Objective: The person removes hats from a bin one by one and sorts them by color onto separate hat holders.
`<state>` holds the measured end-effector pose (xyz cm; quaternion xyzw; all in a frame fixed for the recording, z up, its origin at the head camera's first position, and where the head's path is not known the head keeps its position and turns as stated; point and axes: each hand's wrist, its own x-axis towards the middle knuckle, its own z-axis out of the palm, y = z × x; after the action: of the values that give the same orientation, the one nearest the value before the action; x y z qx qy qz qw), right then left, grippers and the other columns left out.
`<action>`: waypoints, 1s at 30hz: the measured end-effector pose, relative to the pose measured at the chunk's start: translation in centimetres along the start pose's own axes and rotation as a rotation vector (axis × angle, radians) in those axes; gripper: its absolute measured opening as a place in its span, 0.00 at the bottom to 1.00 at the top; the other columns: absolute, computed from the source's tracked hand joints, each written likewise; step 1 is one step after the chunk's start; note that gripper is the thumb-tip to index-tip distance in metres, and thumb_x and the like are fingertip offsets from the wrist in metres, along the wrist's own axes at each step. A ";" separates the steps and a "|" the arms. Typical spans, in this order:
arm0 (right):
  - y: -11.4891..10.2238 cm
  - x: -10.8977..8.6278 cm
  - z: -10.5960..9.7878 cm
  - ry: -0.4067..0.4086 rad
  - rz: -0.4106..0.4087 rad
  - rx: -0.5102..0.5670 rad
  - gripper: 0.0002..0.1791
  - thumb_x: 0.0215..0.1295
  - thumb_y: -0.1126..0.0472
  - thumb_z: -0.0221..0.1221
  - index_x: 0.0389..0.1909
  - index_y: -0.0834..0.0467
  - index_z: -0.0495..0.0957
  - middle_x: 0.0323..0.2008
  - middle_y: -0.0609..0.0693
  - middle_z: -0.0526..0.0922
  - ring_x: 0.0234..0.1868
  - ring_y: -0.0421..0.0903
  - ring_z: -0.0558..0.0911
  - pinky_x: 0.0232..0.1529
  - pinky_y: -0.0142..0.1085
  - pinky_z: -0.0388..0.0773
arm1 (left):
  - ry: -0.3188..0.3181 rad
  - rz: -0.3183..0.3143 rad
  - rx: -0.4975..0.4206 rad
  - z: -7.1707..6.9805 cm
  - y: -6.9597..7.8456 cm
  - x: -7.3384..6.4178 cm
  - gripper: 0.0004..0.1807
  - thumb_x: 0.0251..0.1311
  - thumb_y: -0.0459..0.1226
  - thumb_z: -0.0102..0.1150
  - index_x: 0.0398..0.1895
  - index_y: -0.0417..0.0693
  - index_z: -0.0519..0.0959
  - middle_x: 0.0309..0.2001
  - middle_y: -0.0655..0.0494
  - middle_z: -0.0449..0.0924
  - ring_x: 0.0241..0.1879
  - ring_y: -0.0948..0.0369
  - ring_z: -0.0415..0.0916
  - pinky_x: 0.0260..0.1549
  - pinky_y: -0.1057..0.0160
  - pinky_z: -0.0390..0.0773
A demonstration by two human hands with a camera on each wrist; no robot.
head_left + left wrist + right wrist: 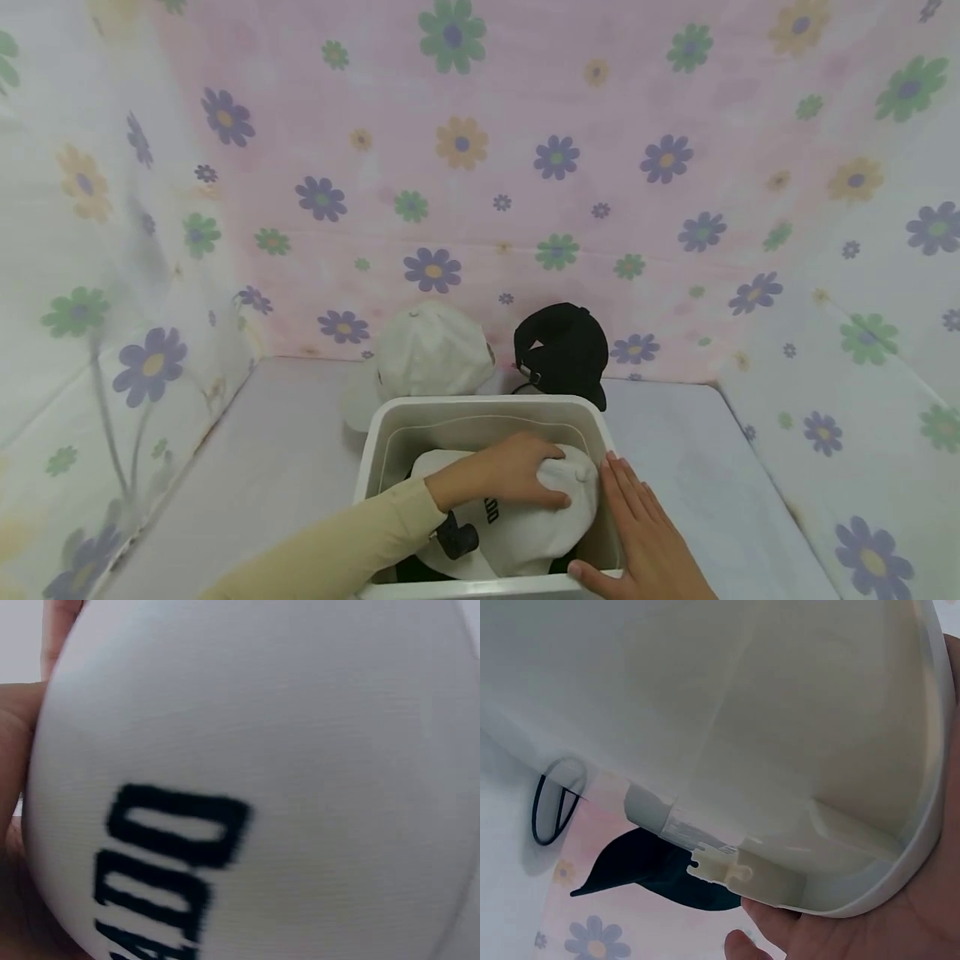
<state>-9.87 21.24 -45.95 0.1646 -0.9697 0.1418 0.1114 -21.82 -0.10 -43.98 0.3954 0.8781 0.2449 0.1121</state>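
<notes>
A white plastic bin stands before me. Inside it lies a white cap with dark lettering on its front. My left hand reaches into the bin and grips the cap's crown, thumb and fingers spread apart around it. In the left wrist view the white cap fills the picture, its dark letters in close view. My right hand rests along the bin's right side with straight fingers, its thumb at the near rim corner. Dark material partly shows beneath the white cap; its kind is hidden.
Behind the bin sit another white cap and a black cap with an adjustable back strap. The pale table meets flower-patterned cloth walls at the back and both sides.
</notes>
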 end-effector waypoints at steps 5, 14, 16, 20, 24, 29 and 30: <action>0.1 0.0 0.1 -0.006 -0.002 0.009 0.62 0.52 0.27 0.66 0.79 0.60 0.56 0.79 0.55 0.59 0.79 0.49 0.56 0.69 0.17 0.23 | -0.033 -0.009 -0.052 -0.2 0.1 -0.1 0.21 0.58 0.50 0.72 0.51 0.50 0.87 0.37 0.67 0.85 0.32 0.74 0.74 0.33 0.76 0.74; 0.1 0.0 0.3 0.015 0.008 0.015 0.61 0.52 0.29 0.67 0.80 0.56 0.55 0.79 0.53 0.59 0.78 0.49 0.57 0.73 0.20 0.33 | -0.014 0.073 -0.026 -0.7 0.5 -0.1 0.08 0.70 0.42 0.63 0.38 0.50 0.88 0.20 0.67 0.70 0.21 0.71 0.64 0.23 0.77 0.65; 0.1 0.0 0.4 0.025 0.004 0.017 0.61 0.52 0.29 0.68 0.80 0.55 0.54 0.79 0.52 0.59 0.79 0.45 0.55 0.74 0.22 0.40 | -0.010 0.066 -0.058 -1.0 0.6 -0.3 0.09 0.71 0.41 0.62 0.42 0.49 0.88 0.23 0.66 0.74 0.22 0.71 0.66 0.24 0.76 0.67; 0.2 0.0 0.5 0.044 -0.015 0.029 0.61 0.52 0.31 0.69 0.80 0.55 0.54 0.79 0.52 0.59 0.80 0.38 0.49 0.75 0.36 0.59 | 0.055 0.064 -0.138 -1.9 0.8 -0.8 0.13 0.73 0.38 0.58 0.53 0.48 0.87 0.40 0.60 0.87 0.36 0.71 0.78 0.37 0.75 0.75; 0.2 0.1 0.6 0.044 -0.021 0.047 0.61 0.52 0.32 0.69 0.80 0.56 0.54 0.79 0.53 0.58 0.81 0.35 0.45 0.67 0.54 0.71 | 0.179 0.109 -0.190 -2.3 1.0 -1.0 0.14 0.73 0.33 0.56 0.56 0.45 0.85 0.52 0.54 0.87 0.51 0.63 0.82 0.50 0.70 0.79; 0.3 0.0 0.6 0.055 -0.024 0.043 0.61 0.51 0.33 0.71 0.79 0.58 0.56 0.79 0.54 0.59 0.79 0.28 0.39 0.66 0.54 0.73 | 0.194 0.158 -0.078 -1.1 1.0 -0.4 0.15 0.72 0.39 0.60 0.58 0.47 0.83 0.52 0.57 0.87 0.51 0.65 0.83 0.51 0.69 0.79; 0.3 -0.1 0.6 0.057 -0.026 0.038 0.61 0.51 0.33 0.71 0.79 0.58 0.56 0.79 0.54 0.59 0.79 0.27 0.38 0.65 0.54 0.74 | 0.180 0.161 -0.039 -0.7 1.0 -0.2 0.16 0.72 0.42 0.60 0.59 0.48 0.82 0.52 0.58 0.86 0.52 0.66 0.82 0.51 0.70 0.79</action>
<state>-10.01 21.34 -46.62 0.1752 -0.9610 0.1636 0.1377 -21.31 0.08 -42.88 0.4387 0.8452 0.3047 0.0207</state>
